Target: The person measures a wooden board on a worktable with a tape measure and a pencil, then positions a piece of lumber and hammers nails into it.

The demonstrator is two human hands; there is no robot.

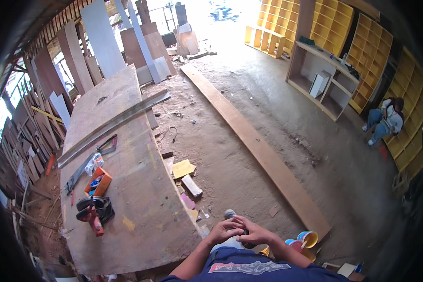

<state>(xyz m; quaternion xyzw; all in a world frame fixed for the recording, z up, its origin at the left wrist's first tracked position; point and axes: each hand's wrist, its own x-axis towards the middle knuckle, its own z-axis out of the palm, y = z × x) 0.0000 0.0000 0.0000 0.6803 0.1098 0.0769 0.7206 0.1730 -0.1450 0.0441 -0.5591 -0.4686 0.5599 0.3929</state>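
Two hands, left hand and right hand, fingers curled together, pinching a small dark object before the chest; nearby, blue-and-yellow pots, contents unclear; orange tray of oddments on workbench.

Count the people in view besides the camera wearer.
1: a seated person at the far right, against the yellow shelving. Others may be hidden behind boards or shelving.

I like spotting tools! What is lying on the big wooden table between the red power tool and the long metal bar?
In the head view, an orange box and a hand saw lie between the red power tool and the long metal bar on the table.
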